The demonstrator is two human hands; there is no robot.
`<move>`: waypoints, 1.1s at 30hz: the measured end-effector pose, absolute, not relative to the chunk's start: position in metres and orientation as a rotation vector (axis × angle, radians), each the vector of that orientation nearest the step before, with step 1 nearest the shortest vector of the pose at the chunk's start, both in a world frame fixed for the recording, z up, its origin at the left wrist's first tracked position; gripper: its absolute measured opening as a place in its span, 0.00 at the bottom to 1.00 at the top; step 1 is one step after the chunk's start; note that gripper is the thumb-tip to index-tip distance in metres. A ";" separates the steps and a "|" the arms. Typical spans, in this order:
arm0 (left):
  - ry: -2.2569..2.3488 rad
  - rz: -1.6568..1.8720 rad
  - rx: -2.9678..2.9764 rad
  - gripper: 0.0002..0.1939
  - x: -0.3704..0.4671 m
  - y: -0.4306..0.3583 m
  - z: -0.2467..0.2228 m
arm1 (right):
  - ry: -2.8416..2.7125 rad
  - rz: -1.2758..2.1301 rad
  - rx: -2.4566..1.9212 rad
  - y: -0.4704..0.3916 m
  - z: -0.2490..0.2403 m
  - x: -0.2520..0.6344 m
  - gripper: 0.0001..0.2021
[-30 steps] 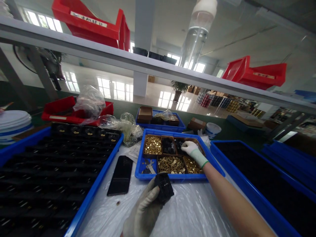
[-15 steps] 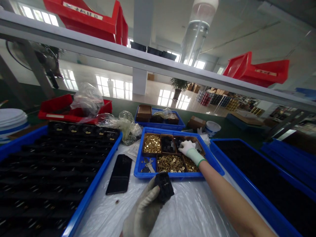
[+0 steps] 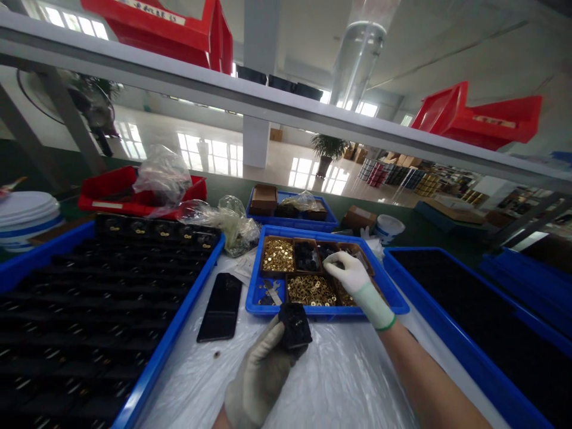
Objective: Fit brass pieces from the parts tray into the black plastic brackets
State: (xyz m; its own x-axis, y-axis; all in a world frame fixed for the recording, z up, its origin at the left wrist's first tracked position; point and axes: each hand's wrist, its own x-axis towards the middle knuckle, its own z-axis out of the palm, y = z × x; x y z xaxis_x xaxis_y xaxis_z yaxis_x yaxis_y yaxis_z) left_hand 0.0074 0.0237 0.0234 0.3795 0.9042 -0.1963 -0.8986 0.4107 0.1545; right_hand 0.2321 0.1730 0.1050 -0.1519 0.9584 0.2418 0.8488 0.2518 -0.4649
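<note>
Workshop table (image 3: pixel 339 381) under clear plastic sheet, shelf rail overhead with red bins. Left hand (image 3: pixel 261 375), gloved, near table's front edge, fingers clamped around black part (image 3: pixel 294 326); part held above the sheet, just in front of blue parts tray (image 3: pixel 257 292). Part blocky, long axis roughly upright and leaning slightly away, top face toward the tray; finer detail too dark to read. Right hand (image 3: pixel 353 274), gloved, reaching into the tray over the far compartments, fingertips drawn together at a dark compartment; whether anything is pinched cannot be told. Brass washers (image 3: pixel 310 290) in the compartment just nearer. Black phone (image 3: pixel 221 307) flat on sheet between tray and large blue crate (image 3: pixel 179 333) of black parts.

Risks, judged: small piece dropped between compartments, from pinching with gloved fingertips; black part twisting in the grip, since held one-handed by its lower end; slippery sheet letting dropped hardware roll toward the phone.
</note>
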 end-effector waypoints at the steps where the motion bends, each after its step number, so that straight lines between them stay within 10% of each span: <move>1: 0.265 1.154 0.019 0.09 0.007 0.024 0.024 | -2.052 0.322 -1.559 0.157 0.106 0.228 0.08; 33: 0.264 1.214 0.241 0.17 0.009 0.024 0.025 | -2.315 0.484 -1.081 0.083 0.106 0.179 0.08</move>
State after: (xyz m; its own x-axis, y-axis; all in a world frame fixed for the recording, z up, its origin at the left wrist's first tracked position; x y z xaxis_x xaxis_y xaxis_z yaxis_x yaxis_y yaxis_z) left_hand 0.0087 0.0245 0.0245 0.3259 0.9427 -0.0710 -0.8873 0.3309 0.3212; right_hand 0.1787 0.0831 0.1060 -0.5361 0.7830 0.3154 0.5912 0.6150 -0.5218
